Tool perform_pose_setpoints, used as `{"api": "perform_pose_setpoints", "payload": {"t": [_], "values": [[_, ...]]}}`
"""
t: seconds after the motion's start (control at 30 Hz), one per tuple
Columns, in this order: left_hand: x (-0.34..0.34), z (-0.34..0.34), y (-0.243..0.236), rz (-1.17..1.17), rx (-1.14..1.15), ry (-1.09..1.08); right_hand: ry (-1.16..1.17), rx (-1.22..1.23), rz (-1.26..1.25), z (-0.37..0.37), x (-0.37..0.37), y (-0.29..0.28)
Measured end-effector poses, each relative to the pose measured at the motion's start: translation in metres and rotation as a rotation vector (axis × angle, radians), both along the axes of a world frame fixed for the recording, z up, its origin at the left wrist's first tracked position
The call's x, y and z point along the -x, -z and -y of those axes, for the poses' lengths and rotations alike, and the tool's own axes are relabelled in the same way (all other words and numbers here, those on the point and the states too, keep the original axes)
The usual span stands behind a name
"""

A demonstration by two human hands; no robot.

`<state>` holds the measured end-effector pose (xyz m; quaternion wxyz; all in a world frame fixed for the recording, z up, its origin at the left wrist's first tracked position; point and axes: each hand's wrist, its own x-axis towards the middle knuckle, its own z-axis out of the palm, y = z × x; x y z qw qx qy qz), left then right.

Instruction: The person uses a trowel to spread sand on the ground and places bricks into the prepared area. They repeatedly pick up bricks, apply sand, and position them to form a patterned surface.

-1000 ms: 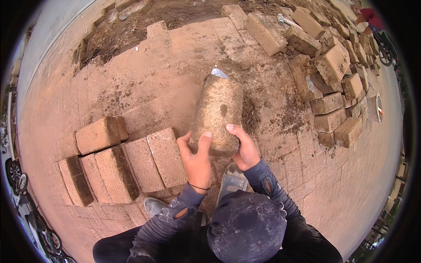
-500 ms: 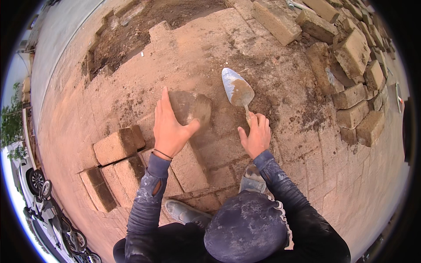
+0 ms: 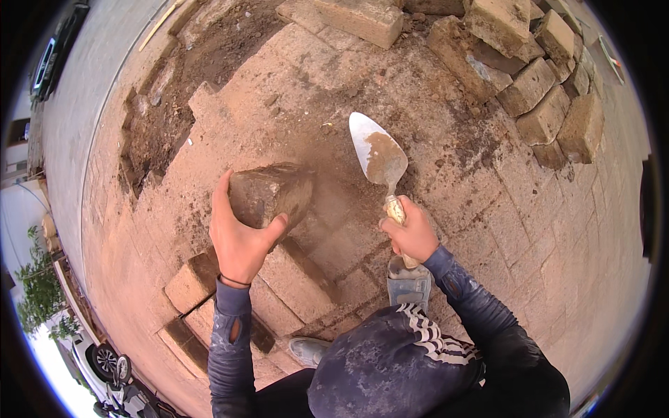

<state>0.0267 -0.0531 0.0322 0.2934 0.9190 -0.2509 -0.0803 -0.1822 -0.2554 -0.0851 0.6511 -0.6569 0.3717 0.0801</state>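
Observation:
My left hand [image 3: 240, 240] grips a dirt-covered paving brick [image 3: 268, 195], thumb on its near side and fingers along its left side. The brick is tilted, and dust blurs the ground at its right. In my right hand [image 3: 411, 233] is a trowel [image 3: 376, 150], fingers closed round its pale handle. The blade points away from me, with brown soil caked over part of its bright metal. Just below my left hand, several clean-faced paving bricks [image 3: 296, 275] lie side by side on the paving.
A heap of loose bricks [image 3: 543, 115] fills the far right. At the far left, a dug-out pit [image 3: 202, 63] shows bare soil. Crumbs of dirt [image 3: 481, 136] cover the paved ground. My shoe [image 3: 410, 285] stands below the trowel. A parked car [image 3: 97, 355] and motorbikes are at the left edge.
My left hand has brought the brick leftward and toward me, turning it. My right hand now wraps the trowel's handle more firmly, lower down. The view has also shifted.

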Motion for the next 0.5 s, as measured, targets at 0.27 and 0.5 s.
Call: {"api": "perform_pose_setpoints", "payload": {"t": [0.27,0.5], "values": [[-0.007,0.023,0.036,0.023,-0.031,0.214,-0.183,0.386,0.156,0.000,0.013,-0.045],[-0.001,0.038,0.047,0.145,-0.016,0.215,-0.389,0.527,0.165,-0.014,-0.002,-0.054]]}}
